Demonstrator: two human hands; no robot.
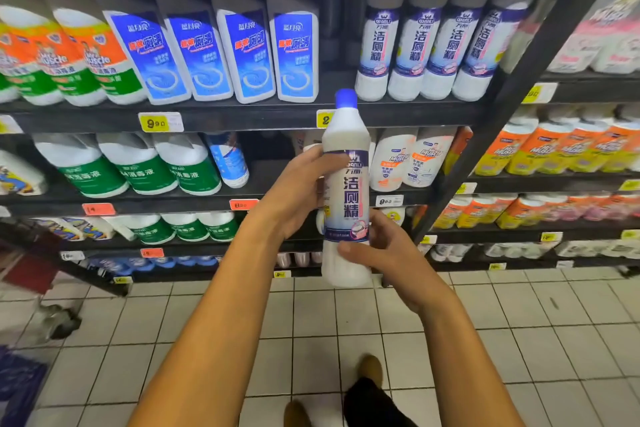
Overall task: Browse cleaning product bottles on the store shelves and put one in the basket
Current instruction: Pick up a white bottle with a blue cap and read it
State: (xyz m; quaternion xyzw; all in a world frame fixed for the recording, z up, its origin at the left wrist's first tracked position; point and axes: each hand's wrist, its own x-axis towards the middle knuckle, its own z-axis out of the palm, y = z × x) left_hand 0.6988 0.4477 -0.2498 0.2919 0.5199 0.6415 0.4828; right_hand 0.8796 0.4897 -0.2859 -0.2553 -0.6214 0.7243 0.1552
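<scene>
- We have two grips on one bottle (346,191): our left hand (298,194) wraps the upper label zone from the left side, fingers curled behind and thumb across the front near the shoulder.
- Our right hand (384,250) pinches the lower body just under the label, thumb lying across the front and fingers reaching round the right side.
- The bottle is white with a blue cap (346,99) and a purple-and-white label. It stands upright in the air in front of the shelves (242,118), its long axis vertical, label turned toward us.
- Both hands touch it, the left higher and the right lower, so either could carry it alone; the right sits nearer the base and nearer us.
- Both forearms reach forward and up from the lower edge of the view, converging on the bottle over the tiled floor (311,322).
- Matching bottles (426,55) stand in a row on the shelf above and to the right.
- We cannot see a basket clearly; dark shapes low on the left are too blurred to name, so we judge the drop still lies ahead and its direction is unsettled.
</scene>
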